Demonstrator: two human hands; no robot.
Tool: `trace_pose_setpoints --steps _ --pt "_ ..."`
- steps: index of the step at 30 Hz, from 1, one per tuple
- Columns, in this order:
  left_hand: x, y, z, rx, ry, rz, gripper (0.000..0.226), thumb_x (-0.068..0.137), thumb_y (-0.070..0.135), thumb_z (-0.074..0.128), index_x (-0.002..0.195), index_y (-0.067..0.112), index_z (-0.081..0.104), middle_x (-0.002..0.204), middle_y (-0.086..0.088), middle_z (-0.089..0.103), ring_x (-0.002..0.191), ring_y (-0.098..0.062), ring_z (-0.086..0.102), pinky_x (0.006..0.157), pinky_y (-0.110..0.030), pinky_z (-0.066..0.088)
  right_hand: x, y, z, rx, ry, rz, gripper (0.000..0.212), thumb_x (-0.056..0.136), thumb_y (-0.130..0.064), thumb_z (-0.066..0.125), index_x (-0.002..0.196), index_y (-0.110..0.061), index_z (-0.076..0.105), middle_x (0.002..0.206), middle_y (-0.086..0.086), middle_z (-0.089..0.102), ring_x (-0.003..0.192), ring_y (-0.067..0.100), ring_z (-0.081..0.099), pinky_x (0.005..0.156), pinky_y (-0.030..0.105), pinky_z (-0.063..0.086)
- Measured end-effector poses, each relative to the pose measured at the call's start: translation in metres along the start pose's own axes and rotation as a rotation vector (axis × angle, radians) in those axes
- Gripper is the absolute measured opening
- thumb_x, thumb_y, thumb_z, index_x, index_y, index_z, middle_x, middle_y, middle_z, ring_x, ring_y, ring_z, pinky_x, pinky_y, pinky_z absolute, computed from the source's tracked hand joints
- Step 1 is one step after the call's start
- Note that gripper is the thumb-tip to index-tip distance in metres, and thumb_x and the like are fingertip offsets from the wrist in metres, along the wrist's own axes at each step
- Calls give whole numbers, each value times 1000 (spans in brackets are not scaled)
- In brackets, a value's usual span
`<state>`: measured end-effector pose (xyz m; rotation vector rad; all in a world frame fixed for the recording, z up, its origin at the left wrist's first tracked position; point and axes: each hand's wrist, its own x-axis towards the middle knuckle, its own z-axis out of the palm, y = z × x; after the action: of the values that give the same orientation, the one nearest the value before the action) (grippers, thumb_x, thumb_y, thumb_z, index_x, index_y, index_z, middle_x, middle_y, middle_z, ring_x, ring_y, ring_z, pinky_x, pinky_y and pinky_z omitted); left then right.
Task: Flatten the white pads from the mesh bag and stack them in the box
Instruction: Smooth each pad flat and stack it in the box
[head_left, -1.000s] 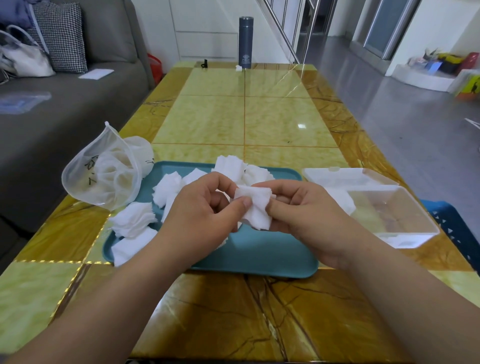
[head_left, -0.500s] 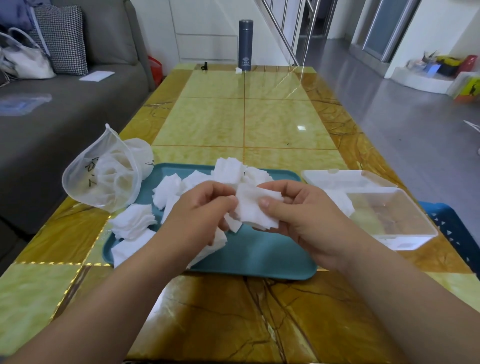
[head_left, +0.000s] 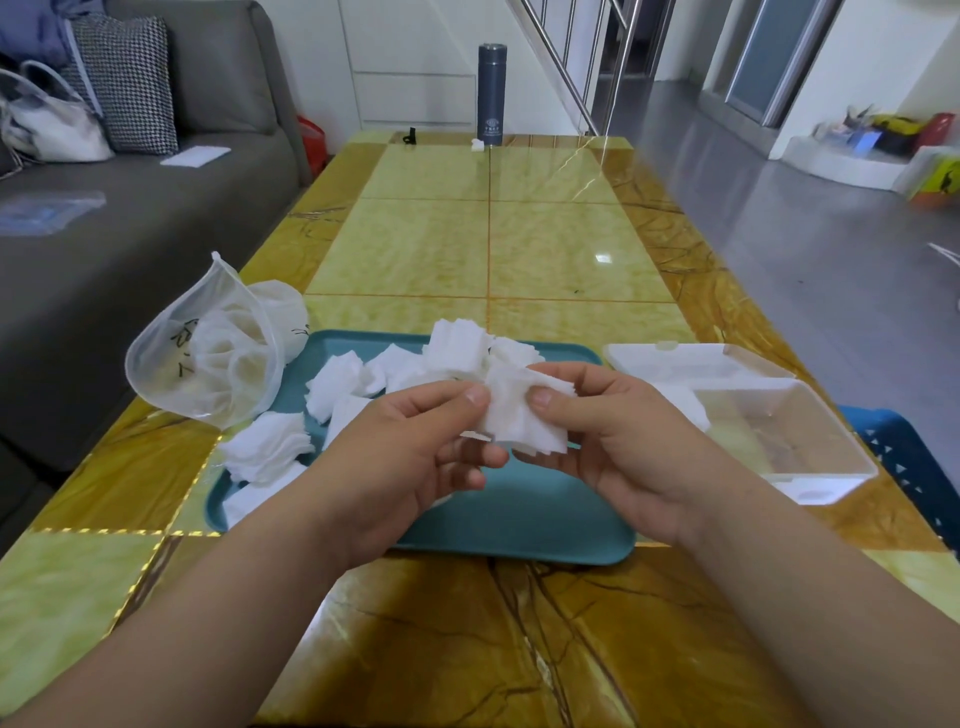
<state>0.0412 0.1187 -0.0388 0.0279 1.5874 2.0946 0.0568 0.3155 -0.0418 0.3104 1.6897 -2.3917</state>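
Pads in a thin white wad sit pinched between my two hands. My left hand grips the wad's left edge, thumb on top and the other fingers curled beneath. My right hand grips the right side the same way, thumb pressing the top face. The wad is held up clear of the teal tray, and its lower edge shows several layers. Just beyond my hands loose white pads are heaped on the tray. A fanned heap lies left of my left hand, hanging over the tray's rim onto the worktop. Farther left and beyond sits the mesh bag, its mouth gaping toward me, with white showing through the mesh. Right of my right hand, just beside the tray, is the clear plastic box, open on top. A flat clear piece that looks like its lid lies against its far side. Flat white pads show at the box's end nearest my right hand. Far beyond my hands, at the worktop's far edge, a dark flask stands upright.
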Motion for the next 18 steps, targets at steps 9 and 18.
trace_pose_setpoints --steps 9,18 --pt "0 2 -1 -75 20 43 23 97 7 62 112 -5 74 109 -26 75 92 -25 76 75 -26 62 1 -5 -2 26 39 31 28 95 -3 65 122 -2 70 109 15 79 94 24 74 77 38 63" --pt "2 4 -4 -156 112 66 19 94 11 68 109 0 67 92 -21 75 83 -28 75 75 -30 65 4 -7 -6 138 77 13 29 99 -3 61 127 -1 65 119 17 76 117 34 72 102 54 56"
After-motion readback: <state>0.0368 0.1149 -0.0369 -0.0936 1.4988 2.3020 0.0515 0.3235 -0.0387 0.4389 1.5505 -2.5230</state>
